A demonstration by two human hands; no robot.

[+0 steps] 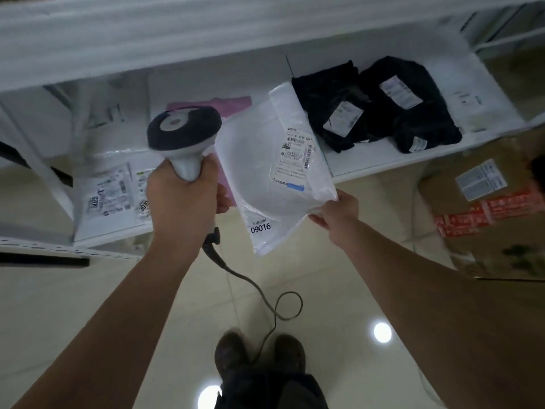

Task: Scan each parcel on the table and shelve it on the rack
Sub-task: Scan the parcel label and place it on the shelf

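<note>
Head view: rack shelf (383,160) holds two black parcels (330,107) (413,104). Left hand (182,193) fingers wrap scanner (184,134); right hand (339,212) fingers pinch white parcel (265,160).

Glossy white plastic parcel (274,172), matt cardboard box (486,208), shiny floor tiles (339,290)

cardboard box (486,208), tiled floor (88,305), shoes (259,354)

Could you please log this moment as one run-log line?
left hand: grips scanner | right hand: pinches white parcel corner | parcel: above rack shelf edge
</note>
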